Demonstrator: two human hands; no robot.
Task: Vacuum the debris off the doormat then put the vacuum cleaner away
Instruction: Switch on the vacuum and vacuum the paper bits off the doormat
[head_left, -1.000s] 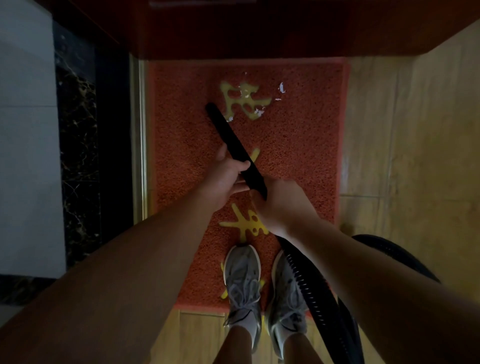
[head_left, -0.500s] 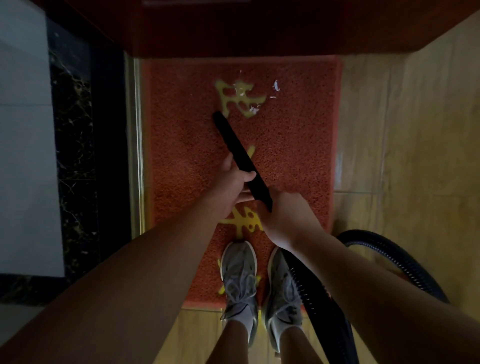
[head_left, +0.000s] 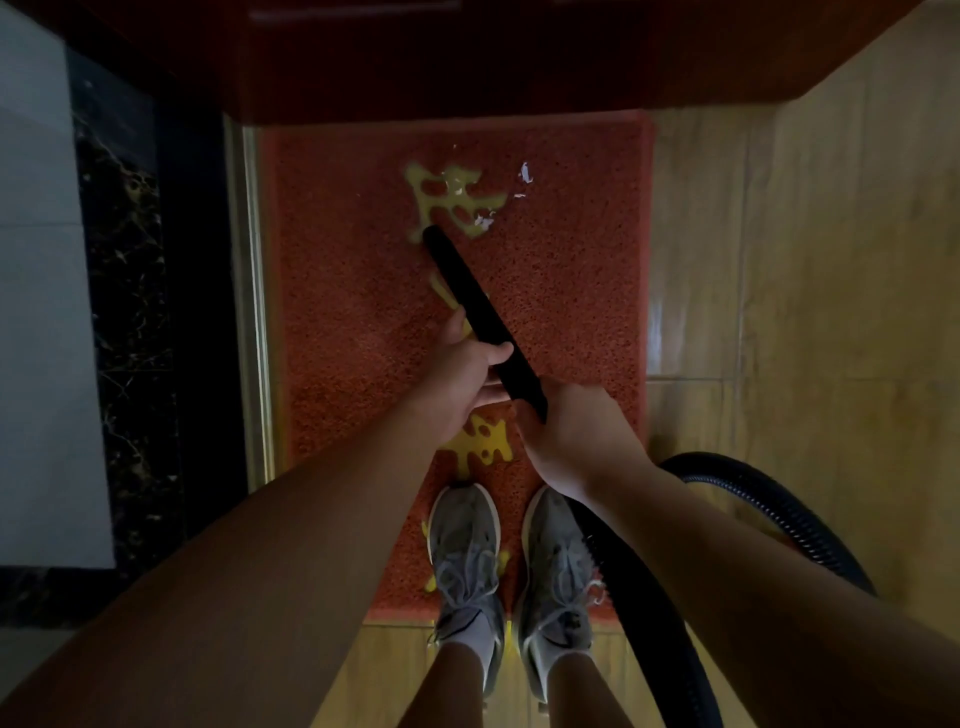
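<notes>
A red doormat with yellow characters lies on the floor in front of me. White bits of debris are scattered near its far edge, around the top yellow character. I hold a black vacuum nozzle with both hands; its tip rests on the mat at the lower left of that character. My left hand grips the nozzle's middle. My right hand grips its rear end, where the black ribbed hose joins and loops away to the right. The vacuum's body is out of view.
My two grey sneakers stand on the mat's near edge. A dark red door rises beyond the mat. A metal threshold strip and dark marble border run along the left. Wooden floor extends to the right.
The nozzle tip has drawn back slightly toward me and shifted right, now at the lower left of the top yellow character. Both hands keep their grip.
</notes>
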